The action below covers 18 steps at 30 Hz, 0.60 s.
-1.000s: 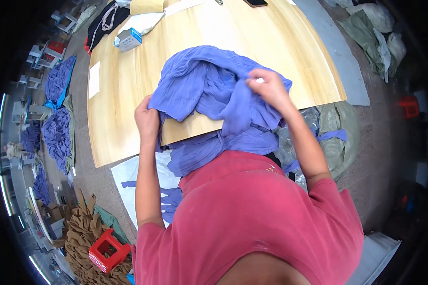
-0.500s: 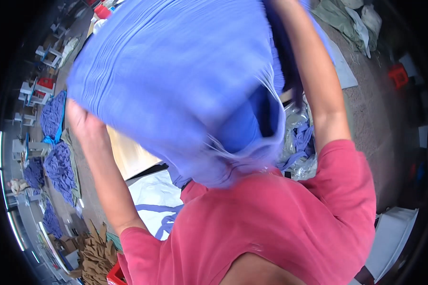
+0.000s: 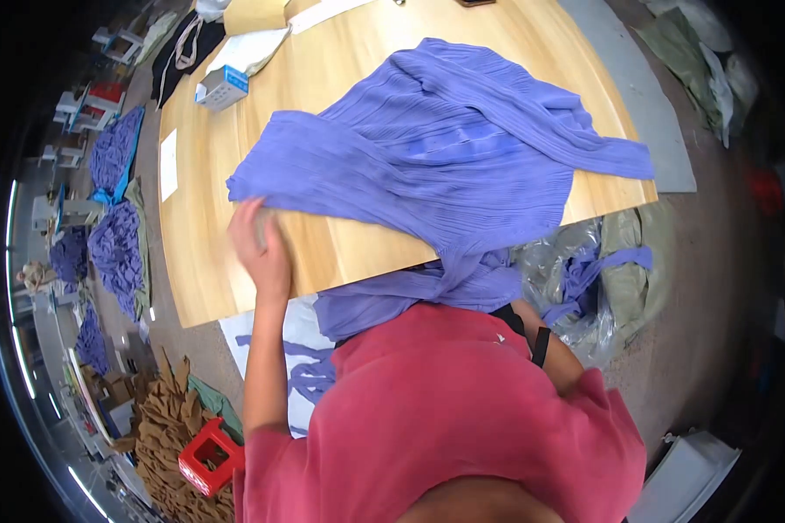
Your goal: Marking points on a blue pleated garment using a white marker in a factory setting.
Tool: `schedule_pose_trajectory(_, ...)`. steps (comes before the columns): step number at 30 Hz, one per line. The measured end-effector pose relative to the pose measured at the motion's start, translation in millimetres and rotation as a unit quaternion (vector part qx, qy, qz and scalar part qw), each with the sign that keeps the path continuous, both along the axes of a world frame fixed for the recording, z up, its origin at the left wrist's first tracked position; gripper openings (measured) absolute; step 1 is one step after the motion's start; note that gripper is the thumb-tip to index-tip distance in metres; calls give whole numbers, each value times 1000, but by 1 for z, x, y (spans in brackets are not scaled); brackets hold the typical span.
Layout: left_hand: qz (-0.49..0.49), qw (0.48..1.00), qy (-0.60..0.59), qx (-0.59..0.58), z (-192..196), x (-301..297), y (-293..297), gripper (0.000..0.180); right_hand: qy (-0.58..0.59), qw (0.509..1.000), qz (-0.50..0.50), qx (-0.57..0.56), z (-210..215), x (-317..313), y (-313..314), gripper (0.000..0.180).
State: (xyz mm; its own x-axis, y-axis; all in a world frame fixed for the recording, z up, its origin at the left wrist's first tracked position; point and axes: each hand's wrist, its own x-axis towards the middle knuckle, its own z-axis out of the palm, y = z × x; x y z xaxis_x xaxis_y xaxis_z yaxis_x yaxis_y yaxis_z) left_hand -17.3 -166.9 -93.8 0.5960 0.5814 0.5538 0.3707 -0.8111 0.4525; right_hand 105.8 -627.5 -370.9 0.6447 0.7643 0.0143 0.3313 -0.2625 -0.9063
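1. The left hand (image 3: 260, 240) lies on the wooden table (image 3: 358, 253), close to the near edge. Its fingers touch the left corner of the purple pleated cloth (image 3: 449, 161). I cannot tell if the fingers pinch the cloth or just press on it
2. The right hand is not seen. Only the right elbow shows, low beside the red shirt (image 3: 462, 410)
3. The purple pleated cloth is spread wide over the middle of the table. Its lower part hangs over the near edge, down by the person's red shirt. One long end reaches out toward the right edge of the table
4. A small blue and white box (image 3: 221, 87) stands on the far left part of the table, well apart from the cloth. A white paper slip (image 3: 168, 164) lies near the left edge
5. Piles of purple cloth (image 3: 118, 244) lie on the floor to the left. A red stool (image 3: 208, 455) stands by brown paper scraps. Clear plastic bags (image 3: 576, 279) with purple bits lie on the floor to the right
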Motion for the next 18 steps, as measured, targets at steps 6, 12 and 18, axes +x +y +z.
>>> schedule_pose_trajectory(6,-213,967,122,64,32,88,-9,49,121,990,-60,49,-23,10,18,26)
schedule_pose_trajectory(12,-202,915,295,186,20,129,26,51,238,953,-170,78,-34,-7,9,26)
schedule_pose_trajectory(18,-64,972,198,110,-1,90,53,49,339,897,-262,106,-38,-17,9,27)
